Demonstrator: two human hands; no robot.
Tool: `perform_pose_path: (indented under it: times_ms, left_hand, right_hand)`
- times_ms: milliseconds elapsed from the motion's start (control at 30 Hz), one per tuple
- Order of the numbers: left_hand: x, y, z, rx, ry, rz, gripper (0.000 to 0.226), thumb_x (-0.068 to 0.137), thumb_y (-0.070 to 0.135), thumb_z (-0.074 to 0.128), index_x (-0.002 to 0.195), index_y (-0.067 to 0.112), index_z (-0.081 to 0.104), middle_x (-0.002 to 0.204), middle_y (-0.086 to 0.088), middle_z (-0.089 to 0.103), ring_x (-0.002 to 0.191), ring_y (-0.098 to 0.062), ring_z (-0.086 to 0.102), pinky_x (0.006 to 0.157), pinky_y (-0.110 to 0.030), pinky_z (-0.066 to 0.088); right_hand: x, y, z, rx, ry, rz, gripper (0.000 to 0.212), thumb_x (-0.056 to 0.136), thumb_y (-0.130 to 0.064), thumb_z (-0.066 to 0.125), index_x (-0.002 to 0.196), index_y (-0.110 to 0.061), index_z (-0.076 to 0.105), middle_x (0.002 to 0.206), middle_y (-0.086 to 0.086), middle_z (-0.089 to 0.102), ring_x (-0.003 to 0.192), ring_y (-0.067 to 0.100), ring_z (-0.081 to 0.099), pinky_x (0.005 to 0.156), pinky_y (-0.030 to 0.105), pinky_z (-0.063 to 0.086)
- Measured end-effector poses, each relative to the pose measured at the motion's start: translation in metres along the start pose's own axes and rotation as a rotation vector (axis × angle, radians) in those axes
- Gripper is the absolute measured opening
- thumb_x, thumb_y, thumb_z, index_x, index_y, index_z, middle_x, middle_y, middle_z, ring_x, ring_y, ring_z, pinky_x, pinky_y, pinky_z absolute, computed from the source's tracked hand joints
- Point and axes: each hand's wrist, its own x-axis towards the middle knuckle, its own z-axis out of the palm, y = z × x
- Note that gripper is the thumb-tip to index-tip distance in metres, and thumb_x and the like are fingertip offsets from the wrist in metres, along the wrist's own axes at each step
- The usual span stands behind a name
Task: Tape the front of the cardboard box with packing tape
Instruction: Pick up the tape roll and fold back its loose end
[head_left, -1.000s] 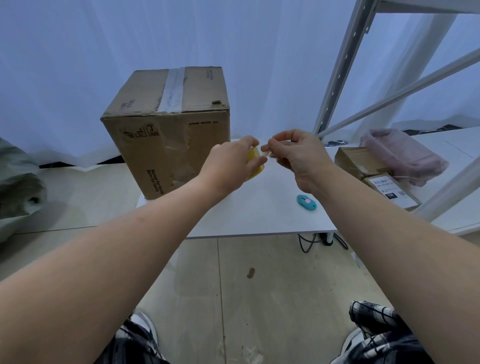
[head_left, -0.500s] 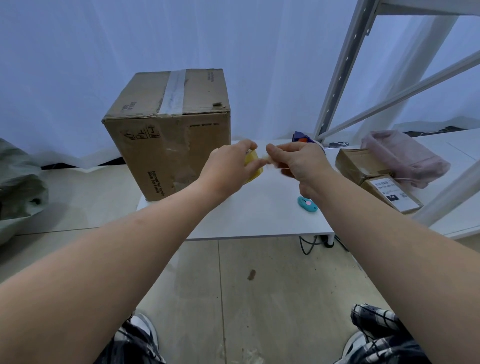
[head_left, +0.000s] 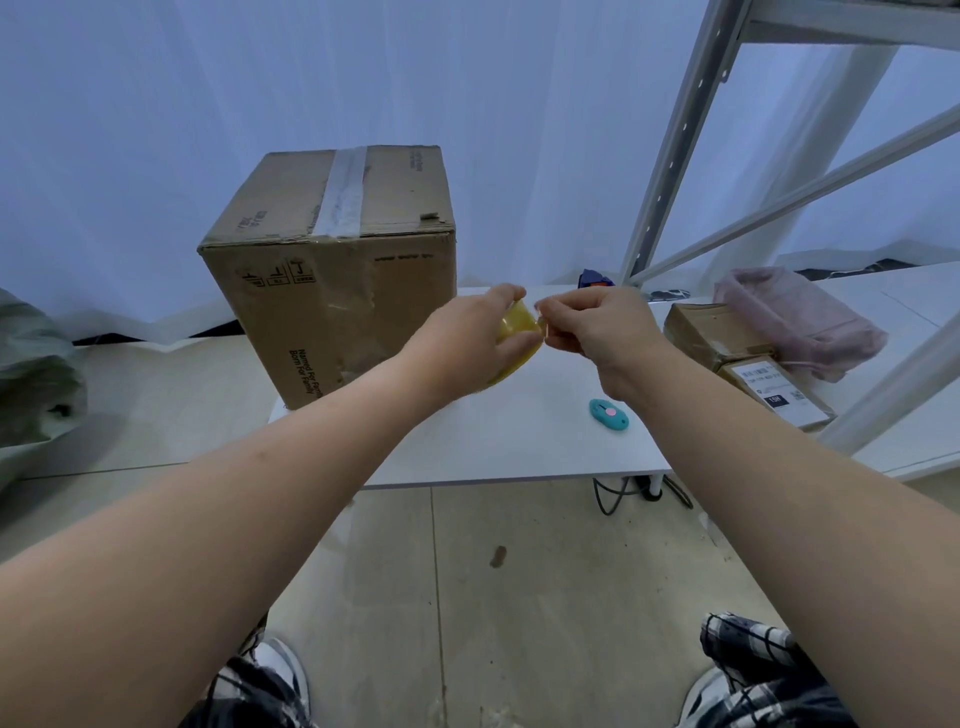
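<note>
White curtain behind, low white table (head_left: 498, 441) in front w/ the cardboard box (head_left: 343, 291) standing at its far-left corner. We hold the tape roll (head_left: 517, 338) in our left hand (head_left: 467, 338), fingers wrapped round it; our right hand (head_left: 597, 327) is pinched shut right at the roll's edge, prob. on the loose tape end, tho the strip itself is too thin to make out. Box lies left of and beyond both hands, so the left hand is nearer it. Its front face looks toward us, tall axis upright; old tape runs near-to-far across the top. Roll's flat side faces roughly left-right. A small teal cutter (head_left: 609, 413) sits on the table to the right, near side.
</note>
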Motion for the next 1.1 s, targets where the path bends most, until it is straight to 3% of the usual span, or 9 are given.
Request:
perform_pose_path:
  times_ms: [133,300,500,600,733,833,967,1100]
  left_hand:
    - [0.0,-0.001,0.003,-0.304,-0.103,-0.111,0.058,0.093,0.039,0.053,0.145,0.022,0.033,0.137,-0.006,0.051,0.116,-0.024,0.053,0.091,-0.034,0.049]
    - [0.006,-0.009,0.006,-0.21,-0.011,-0.163,0.06,0.093,0.04,0.053,0.146,0.019,0.032,0.141,-0.006,0.049,0.125,-0.025,0.048,0.1,-0.036,0.042]
    - [0.015,-0.006,0.024,-0.252,-0.028,-0.09,0.056,0.091,0.037,0.057,0.142,0.027,0.034,0.135,-0.006,0.054,0.115,-0.025,0.056,0.094,-0.035,0.047]
    - [0.031,-0.007,0.04,-0.267,-0.049,-0.113,0.051,0.093,0.035,0.056,0.14,0.025,0.037,0.134,-0.007,0.054,0.115,-0.025,0.055,0.093,-0.035,0.047]
    - [0.058,-0.011,0.061,-0.274,-0.054,-0.145,0.048,0.094,0.034,0.055,0.138,0.022,0.039,0.132,-0.009,0.055,0.113,-0.026,0.055,0.089,-0.033,0.046]
    - [0.08,-0.015,0.076,-0.246,-0.055,-0.154,0.048,0.094,0.033,0.054,0.139,0.021,0.039,0.132,-0.008,0.055,0.114,-0.026,0.054,0.085,-0.028,0.042]
    - [0.106,-0.023,0.093,-0.203,-0.057,-0.15,0.047,0.095,0.033,0.053,0.138,0.019,0.039,0.129,-0.007,0.057,0.112,-0.025,0.056,0.081,-0.025,0.039]
    - [0.124,-0.023,0.107,-0.181,-0.057,-0.131,0.047,0.095,0.032,0.054,0.137,0.017,0.04,0.129,-0.007,0.058,0.111,-0.025,0.057,0.081,-0.024,0.038]
  right_hand:
    - [0.003,0.001,0.004,-0.093,0.057,-0.145,0.011,0.087,-0.015,0.063,0.092,-0.011,0.072,0.078,-0.004,0.067,0.076,0.009,0.062,0.07,0.018,0.049]
    - [0.0,-0.002,0.008,-0.091,0.0,-0.326,0.012,0.088,-0.012,0.061,0.091,-0.009,0.072,0.072,-0.003,0.067,0.068,0.009,0.059,0.066,0.017,0.049]
    - [0.022,0.01,-0.013,0.0,-0.068,-0.112,0.012,0.09,-0.019,0.059,0.091,-0.016,0.07,0.088,-0.001,0.065,0.079,0.014,0.058,0.074,0.025,0.054]
    - [0.04,0.02,-0.022,0.011,-0.105,-0.05,0.017,0.09,-0.019,0.058,0.105,-0.019,0.067,0.09,0.0,0.07,0.085,0.014,0.06,0.072,0.024,0.049]
    - [0.07,0.036,-0.028,0.148,-0.094,0.034,0.015,0.088,-0.013,0.062,0.102,-0.008,0.062,0.085,0.009,0.07,0.072,0.017,0.063,0.065,0.024,0.055]
    - [0.093,0.051,-0.031,0.162,-0.093,0.062,0.017,0.089,-0.012,0.059,0.103,-0.003,0.065,0.086,0.01,0.068,0.074,0.017,0.064,0.067,0.022,0.057]
    - [0.116,0.063,-0.028,0.005,-0.17,0.049,0.027,0.084,-0.015,0.067,0.109,-0.006,0.064,0.098,0.002,0.066,0.09,0.016,0.062,0.075,0.022,0.053]
    - [0.133,0.069,-0.02,-0.287,-0.051,-0.098,0.02,0.09,-0.014,0.058,0.108,-0.01,0.065,0.092,-0.007,0.061,0.078,0.006,0.055,0.061,0.011,0.041]
